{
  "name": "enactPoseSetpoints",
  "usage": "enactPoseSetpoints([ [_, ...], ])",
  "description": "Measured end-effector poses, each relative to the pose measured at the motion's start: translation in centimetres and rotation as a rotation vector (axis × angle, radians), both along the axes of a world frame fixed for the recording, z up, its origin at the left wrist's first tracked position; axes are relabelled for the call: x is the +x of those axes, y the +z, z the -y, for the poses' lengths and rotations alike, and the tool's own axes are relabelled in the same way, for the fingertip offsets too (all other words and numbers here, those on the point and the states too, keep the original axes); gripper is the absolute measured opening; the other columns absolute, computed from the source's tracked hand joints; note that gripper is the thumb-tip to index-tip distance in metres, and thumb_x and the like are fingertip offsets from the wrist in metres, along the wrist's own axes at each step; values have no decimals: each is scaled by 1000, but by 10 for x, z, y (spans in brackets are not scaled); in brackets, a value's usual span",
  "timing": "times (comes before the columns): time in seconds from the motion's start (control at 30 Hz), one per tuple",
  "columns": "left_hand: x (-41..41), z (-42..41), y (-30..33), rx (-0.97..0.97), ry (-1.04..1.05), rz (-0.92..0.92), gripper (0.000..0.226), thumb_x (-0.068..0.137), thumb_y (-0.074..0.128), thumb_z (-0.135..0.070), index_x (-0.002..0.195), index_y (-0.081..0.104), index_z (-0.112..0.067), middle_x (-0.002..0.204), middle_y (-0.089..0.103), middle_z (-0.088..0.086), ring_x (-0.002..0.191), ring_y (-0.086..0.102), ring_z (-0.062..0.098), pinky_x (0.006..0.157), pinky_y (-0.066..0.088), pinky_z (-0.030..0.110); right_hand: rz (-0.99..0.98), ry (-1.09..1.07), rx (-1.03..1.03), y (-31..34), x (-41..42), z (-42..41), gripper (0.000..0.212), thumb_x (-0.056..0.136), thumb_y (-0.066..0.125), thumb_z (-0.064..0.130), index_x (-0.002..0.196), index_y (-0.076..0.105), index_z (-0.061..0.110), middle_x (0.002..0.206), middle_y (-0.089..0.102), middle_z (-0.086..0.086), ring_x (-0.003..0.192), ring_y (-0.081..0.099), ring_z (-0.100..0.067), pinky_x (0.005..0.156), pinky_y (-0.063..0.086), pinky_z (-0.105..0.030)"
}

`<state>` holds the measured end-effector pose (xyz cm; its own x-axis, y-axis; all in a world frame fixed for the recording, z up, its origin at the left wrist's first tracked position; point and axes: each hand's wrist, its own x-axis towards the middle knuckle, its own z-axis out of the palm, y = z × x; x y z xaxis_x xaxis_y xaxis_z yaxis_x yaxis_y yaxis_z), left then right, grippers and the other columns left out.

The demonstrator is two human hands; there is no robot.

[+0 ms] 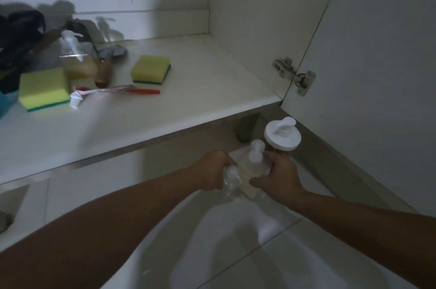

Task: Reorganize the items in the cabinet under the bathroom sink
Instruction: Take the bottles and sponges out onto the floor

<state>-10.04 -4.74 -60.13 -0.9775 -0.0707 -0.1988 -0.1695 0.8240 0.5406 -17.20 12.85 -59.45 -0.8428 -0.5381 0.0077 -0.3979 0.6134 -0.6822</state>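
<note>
Down on the floor tiles [271, 253] below the cabinet shelf [188, 109]: square pump bottle [253, 170], clear plastic, pale yellowish liquid, white pump. Right hand [279, 176] curled around its body, left hand [213, 172] wrapped on a second clear bottle [230, 179] just beside. Probably light, stiff, slippery-sided; best gripped round the body, never by the pump
</note>
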Motion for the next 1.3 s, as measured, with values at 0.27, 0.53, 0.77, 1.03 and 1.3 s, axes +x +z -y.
enactPoseSetpoints([
  [0.27, -11, -1, -41, 78, 0, -70, 35, 69, 69, 5, 103, 73, -5, 110, 67, 14, 104, 61, 26, 80, 37, 17, 25, -56, -61, -38, -7, -12, 60, 63, 86, 10, 118, 62, 14, 100, 58, 6, 93, 57, -14, 72, 41, -18],
  [0.53, -3, -13, -62, 303, 271, 5, 91, 67, 80, -3, 145, 34, -9, 141, 47, 14, 126, 50, 27, 100, 45, 32, 47, -19, -64, -50, -17, -23, 70, 59, 92, 24, 117, 56, 16, 106, 60, 5, 93, 57, -12, 68, 39, -7],
  [0.77, 11, -27, -83, 319, 392, 10, 65, 57, 91, -27, 112, 63, -7, 109, 69, 9, 101, 65, 25, 85, 54, 38, -269, 128, 36, -52, -32, -34, 43, 62, 85, 1, 101, 69, 8, 100, 62, -9, 80, 60, -25, 69, 51, -36],
  [1.03, 7, -32, -73, 265, 388, 95, 85, 65, 86, -28, 134, 41, -7, 126, 58, 13, 116, 57, 32, 92, 50, 39, -315, 171, 146, -47, -35, -25, 31, 69, 75, -3, 98, 67, 5, 95, 64, -13, 81, 60, -28, 69, 48, -33],
  [1.3, 10, 1, 14, 94, 190, 213, 83, 73, 81, -38, 140, 43, -7, 140, 49, 10, 124, 51, 25, 101, 44, 31, -311, 63, 274, 45, -29, 2, 10, 81, 69, 9, 81, 65, 18, 80, 60, 1, 74, 58, -17, 70, 43, -24],
])
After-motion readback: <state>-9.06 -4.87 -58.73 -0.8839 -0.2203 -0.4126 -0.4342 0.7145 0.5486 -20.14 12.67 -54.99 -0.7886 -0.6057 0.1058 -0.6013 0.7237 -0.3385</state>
